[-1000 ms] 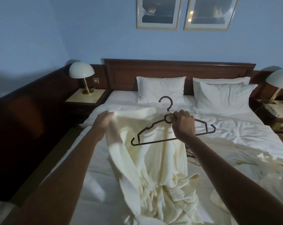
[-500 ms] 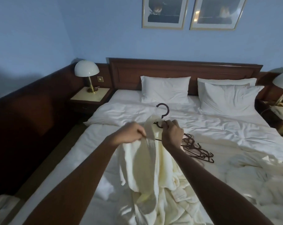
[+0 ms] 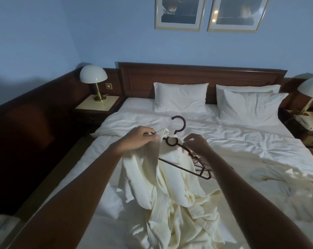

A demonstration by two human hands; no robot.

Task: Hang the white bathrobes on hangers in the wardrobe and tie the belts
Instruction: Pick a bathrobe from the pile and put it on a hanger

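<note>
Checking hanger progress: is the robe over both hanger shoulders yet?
No, the bathrobe covers only the left shoulder of the hanger; its right arm is bare beside the right hand.

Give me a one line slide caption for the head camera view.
Over a white bed, left hand pulls a cream bathrobe onto a dark plastic hanger steadied by right hand.

The bathrobe (image 3: 168, 177) is made of soft, ribbed, matt cream cloth. The hanger (image 3: 179, 141) appears to be dark, smooth plastic. Smooth white cotton-like cloth is seen on the bed (image 3: 241, 141), polished wood on the headboard (image 3: 197, 76), shiny brass on the lamp (image 3: 98, 88) stem.
</note>
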